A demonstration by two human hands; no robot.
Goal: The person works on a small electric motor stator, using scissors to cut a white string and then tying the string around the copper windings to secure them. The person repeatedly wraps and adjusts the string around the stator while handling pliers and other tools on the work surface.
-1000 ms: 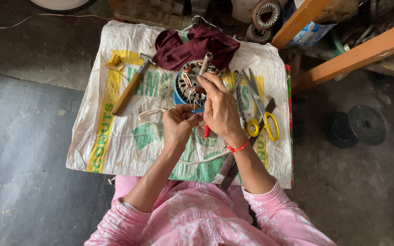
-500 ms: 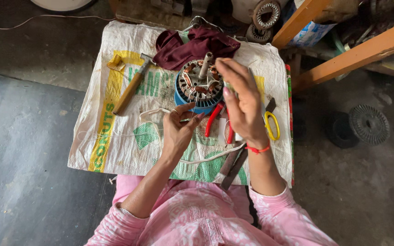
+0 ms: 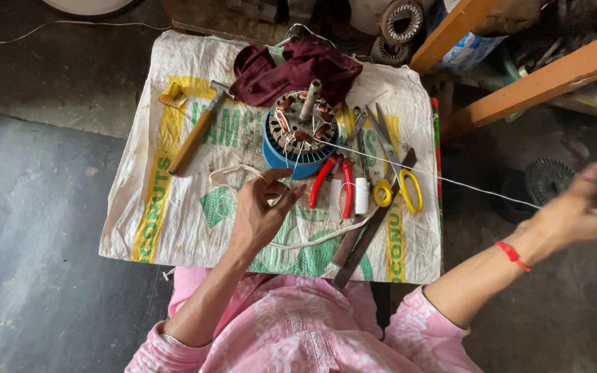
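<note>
A round motor stator [image 3: 302, 131] with copper windings and a blue shell sits on a white woven sack [image 3: 174, 207]. A thin white thread [image 3: 450, 181] runs taut from the stator out to the right. My right hand [image 3: 589, 204], far right and off the sack, is closed on the thread's end. My left hand [image 3: 260, 211] rests just below the stator, fingers loosely pinched at the thread near the windings. A white cord [image 3: 312, 242] loops beneath it.
A wooden-handled hammer [image 3: 195, 135], maroon cloth [image 3: 291, 69], red-handled pliers [image 3: 333, 183], yellow-handled scissors [image 3: 395, 173], a white spool [image 3: 361, 195] and a dark flat bar [image 3: 367, 231] lie on the sack. An orange wooden frame [image 3: 519, 69] stands at upper right. Dark mat [image 3: 29, 242] lies left.
My right hand has pulled away from the stator far out to the right, drawing the thread taut. My left hand has stayed below the stator.
</note>
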